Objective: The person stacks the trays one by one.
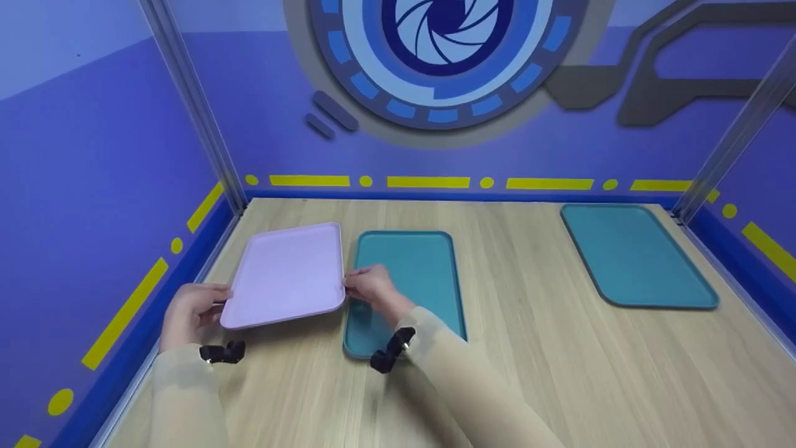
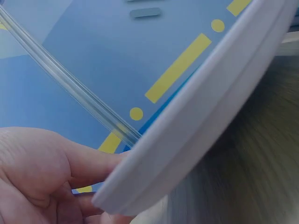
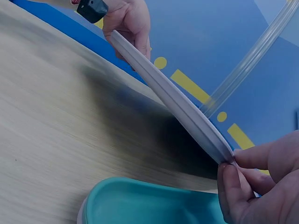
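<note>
A pale purple tray [image 1: 286, 274] is held above the table at the left, its shadow falling on the wood below. My left hand [image 1: 189, 311] grips its left edge between thumb and fingers. On the opposite edge, my right hand [image 1: 376, 287] pinches the rim, as the right wrist view confirms with the tray [image 3: 177, 105] seen edge-on. Beneath my right forearm lies a teal tray [image 1: 413, 267], partly covered by hand and sleeve. A pale edge shows under this teal tray [image 3: 140, 198] in the right wrist view; what it belongs to is unclear.
Another teal tray [image 1: 640, 255] lies at the far right of the wooden table [image 1: 522, 348]. Blue panels [image 1: 249, 124] with yellow markings enclose the back and sides. Metal posts [image 1: 199, 106] stand at the back corners.
</note>
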A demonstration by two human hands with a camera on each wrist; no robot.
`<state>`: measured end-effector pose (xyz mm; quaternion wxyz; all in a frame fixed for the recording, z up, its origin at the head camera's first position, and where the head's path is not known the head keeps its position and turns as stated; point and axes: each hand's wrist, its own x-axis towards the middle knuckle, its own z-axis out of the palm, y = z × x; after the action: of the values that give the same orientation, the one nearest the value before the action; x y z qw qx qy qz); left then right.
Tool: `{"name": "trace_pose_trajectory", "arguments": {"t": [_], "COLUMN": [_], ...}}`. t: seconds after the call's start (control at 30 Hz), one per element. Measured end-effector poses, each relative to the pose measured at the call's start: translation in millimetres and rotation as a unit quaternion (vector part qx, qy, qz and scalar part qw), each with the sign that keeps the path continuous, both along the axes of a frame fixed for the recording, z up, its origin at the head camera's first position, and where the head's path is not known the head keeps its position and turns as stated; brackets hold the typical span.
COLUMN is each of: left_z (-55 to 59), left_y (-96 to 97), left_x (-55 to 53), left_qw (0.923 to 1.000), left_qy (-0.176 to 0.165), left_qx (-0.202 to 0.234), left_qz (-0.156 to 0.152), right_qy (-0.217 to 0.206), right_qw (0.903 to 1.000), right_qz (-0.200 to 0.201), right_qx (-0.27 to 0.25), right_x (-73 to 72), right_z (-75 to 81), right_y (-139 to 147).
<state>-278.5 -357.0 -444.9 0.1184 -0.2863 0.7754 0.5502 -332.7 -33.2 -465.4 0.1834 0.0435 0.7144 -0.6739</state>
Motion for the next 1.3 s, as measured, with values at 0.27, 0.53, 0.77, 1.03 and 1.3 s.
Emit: {"name": "trace_pose_trajectory", "arguments": {"t": [0.27, 0.53, 0.77, 1.03, 1.3], "left_z": [-0.4, 6.1, 6.6, 11.0, -1.9], "left_y": [5.0, 23.0, 50.3, 89.9, 130.5], "left_x": [2.8, 1.4, -3.9, -7.0, -10.5], "left_qw": [0.9993, 0.9976, 0.9948, 0.9906, 0.9832], "left_qy": [0.030, 0.062, 0.089, 0.126, 0.155], "left_qx": [0.023, 0.026, 0.044, 0.045, 0.091], "left_qz": [-0.001, -0.016, -0.024, -0.027, -0.032], "right_qy": [0.006, 0.032, 0.052, 0.083, 0.114], "right_qw": [0.9995, 0.9981, 0.9954, 0.9945, 0.9881], "right_qz": [0.019, 0.024, 0.024, 0.007, -0.006], "right_qx": [0.023, 0.047, 0.076, 0.063, 0.103], "right_x": [-1.9, -1.6, 0.9, 4.4, 17.1], "right_z": [8.3, 19.4, 24.5, 22.2, 12.9], "right_y": [11.0, 36.0, 69.6, 110.1, 155.3]}}
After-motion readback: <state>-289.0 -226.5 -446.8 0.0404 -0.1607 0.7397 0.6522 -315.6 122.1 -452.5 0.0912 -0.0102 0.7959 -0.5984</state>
